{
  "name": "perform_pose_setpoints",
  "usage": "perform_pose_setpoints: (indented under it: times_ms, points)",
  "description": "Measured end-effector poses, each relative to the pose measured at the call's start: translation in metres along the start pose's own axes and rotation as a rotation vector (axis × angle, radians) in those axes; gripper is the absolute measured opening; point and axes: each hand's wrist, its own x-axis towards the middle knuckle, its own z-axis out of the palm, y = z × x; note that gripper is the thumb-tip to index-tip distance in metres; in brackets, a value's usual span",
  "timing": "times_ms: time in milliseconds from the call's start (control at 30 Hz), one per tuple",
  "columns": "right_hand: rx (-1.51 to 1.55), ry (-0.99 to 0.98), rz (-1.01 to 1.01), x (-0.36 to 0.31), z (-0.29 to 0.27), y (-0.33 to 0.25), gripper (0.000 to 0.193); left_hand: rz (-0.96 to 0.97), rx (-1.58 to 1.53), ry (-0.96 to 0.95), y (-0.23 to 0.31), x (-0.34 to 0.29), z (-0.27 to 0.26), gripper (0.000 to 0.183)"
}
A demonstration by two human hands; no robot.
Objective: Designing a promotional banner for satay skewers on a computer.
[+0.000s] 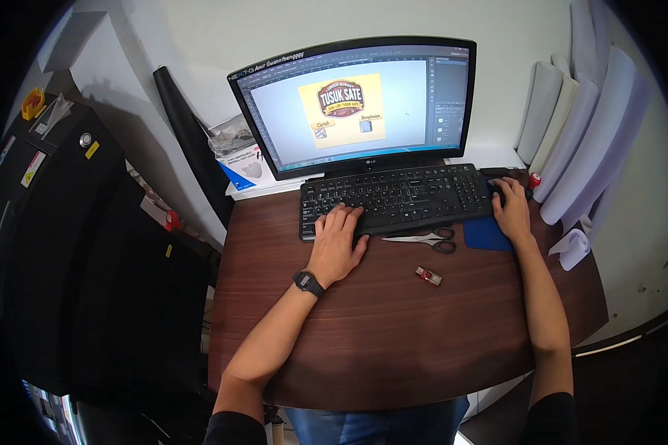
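My left hand [335, 245] rests with its fingers outstretched over the left end of a black keyboard [401, 194]. A black digital watch [308, 282] is strapped round that wrist. At the keyboard's right end, my right hand [512, 211] curls over a dark computer mouse [499, 192], most of which the fingers hide. Under that hand lies a blue mouse pad [485, 234]. Behind the keyboard stands a monitor [404, 111] showing a yellow design with a dark emblem in an editing window. Scissors [432, 239] with black handles lie just in front of the keyboard.
A red and silver USB stick [428, 276] sits on the brown wooden desk [393, 341]. Rolls of pale sheet material [597, 141] lean at the right wall. To the left are a large black machine [89, 237], a dark roll [189, 137] and a face mask box [243, 172].
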Motion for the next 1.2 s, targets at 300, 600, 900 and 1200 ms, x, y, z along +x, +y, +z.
perform_pose_setpoints:
  times_ms: [300, 600, 900, 1200]
  points:
    - [0.000, -0.010, -0.006, 0.002, -0.003, 0.000, 0.033, 0.080, 0.141, -0.128, 0.003, 0.011, -0.003, 0.061]
    - [0.000, -0.007, -0.010, -0.001, 0.002, 0.005, 0.033, 0.266, 0.367, -0.388, 0.019, 0.044, -0.033, 0.064]
    - [-0.104, 0.119, -0.075, -0.002, 0.003, 0.001, 0.041, -0.185, 0.136, 0.022, -0.002, -0.025, -0.012, 0.071]
    - [-0.040, -0.077, -0.246, -0.004, 0.008, -0.024, 0.052, -0.148, 0.297, -0.050, 0.008, -0.016, -0.025, 0.072]
